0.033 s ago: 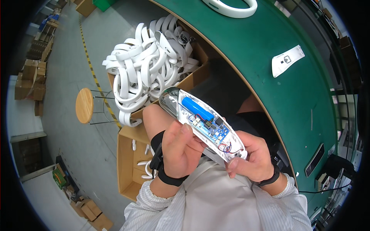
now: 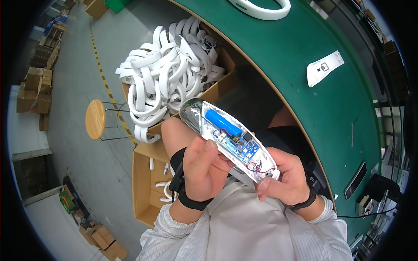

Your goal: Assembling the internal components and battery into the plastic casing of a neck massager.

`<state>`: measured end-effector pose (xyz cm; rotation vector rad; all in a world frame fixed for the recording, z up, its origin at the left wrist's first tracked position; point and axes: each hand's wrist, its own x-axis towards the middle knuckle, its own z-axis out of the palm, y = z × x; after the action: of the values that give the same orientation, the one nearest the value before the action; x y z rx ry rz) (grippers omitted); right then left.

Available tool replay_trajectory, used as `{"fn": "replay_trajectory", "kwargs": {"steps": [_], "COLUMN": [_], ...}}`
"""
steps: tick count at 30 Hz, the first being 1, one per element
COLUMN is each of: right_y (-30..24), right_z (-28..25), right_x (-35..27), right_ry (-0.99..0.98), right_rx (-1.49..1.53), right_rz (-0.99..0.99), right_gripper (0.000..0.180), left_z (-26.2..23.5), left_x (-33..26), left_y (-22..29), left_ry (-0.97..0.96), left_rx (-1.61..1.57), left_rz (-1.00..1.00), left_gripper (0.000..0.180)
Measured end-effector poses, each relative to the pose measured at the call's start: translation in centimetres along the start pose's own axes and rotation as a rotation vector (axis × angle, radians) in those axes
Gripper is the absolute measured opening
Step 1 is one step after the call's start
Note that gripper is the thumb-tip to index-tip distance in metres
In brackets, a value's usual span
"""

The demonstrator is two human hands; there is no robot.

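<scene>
Above my lap I hold an opened white electronic device housing (image 2: 257, 170), tilted with its far end up to the left. Inside lie a blue cylindrical battery (image 2: 223, 122), a blue circuit board (image 2: 244, 150) with a small display, and red and dark wires (image 2: 254, 167) at the near end. A clear, glossy cover (image 2: 191, 114) shows at the far end. My left hand (image 2: 203, 168) grips the near left side, its fingertips partly hidden beneath the housing. At the right end my right hand (image 2: 285, 178) is closed on it, thumb at the lower corner.
A carton (image 2: 224, 87) heaped with white curved bands (image 2: 165, 80) stands ahead left. Nearer, another carton (image 2: 141, 187) holds several small white parts. On the green table (image 2: 305, 113) at right lie a white packet (image 2: 324, 68), a white ring-shaped band (image 2: 265, 14) and a phone (image 2: 355, 180). A stool (image 2: 95, 119) stands left.
</scene>
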<state>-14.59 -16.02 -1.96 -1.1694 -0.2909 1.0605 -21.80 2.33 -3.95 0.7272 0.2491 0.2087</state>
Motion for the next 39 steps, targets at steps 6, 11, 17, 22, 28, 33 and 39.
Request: {"fn": "replay_trajectory", "kwargs": {"steps": [6, 11, 17, 22, 28, 33, 39], "right_y": [-0.5, -1.4, -1.7, -2.0, -1.9, -2.0, -1.7], "right_z": [-0.1, 0.1, 0.0, -0.1, -0.2, -0.2, -0.2], "right_x": [0.1, 0.2, 0.4, 0.6, 0.7, 0.7, 0.8], "right_ry": [-0.027, -0.019, -0.022, -0.036, -0.072, -0.062, -0.068], "right_rx": [0.030, 0.002, 0.029, 0.080, 0.161, 0.199, 0.209], "right_rz": [0.014, 0.051, 0.073, 0.053, 0.078, 0.100, 0.090], "right_gripper": [0.041, 0.039, 0.037, 0.036, 0.035, 0.033, 0.034], "left_z": [-1.1, -1.0, -0.2, 0.4, 0.5, 1.2, 1.2], "left_x": [-0.5, -0.4, -0.3, -0.1, -0.3, -0.3, -0.3], "left_y": [-0.9, -0.7, -0.5, -0.5, -0.5, -0.5, -0.4], "left_ry": [-0.031, -0.030, -0.007, -0.038, -0.064, 0.043, 0.035], "left_rx": [-0.018, -0.009, -0.012, 0.006, -0.012, -0.075, -0.073], "left_rz": [-0.029, -0.025, -0.005, 0.037, 0.092, 0.124, 0.133], "left_gripper": [0.055, 0.058, 0.057, 0.053, 0.048, 0.054, 0.055]}}
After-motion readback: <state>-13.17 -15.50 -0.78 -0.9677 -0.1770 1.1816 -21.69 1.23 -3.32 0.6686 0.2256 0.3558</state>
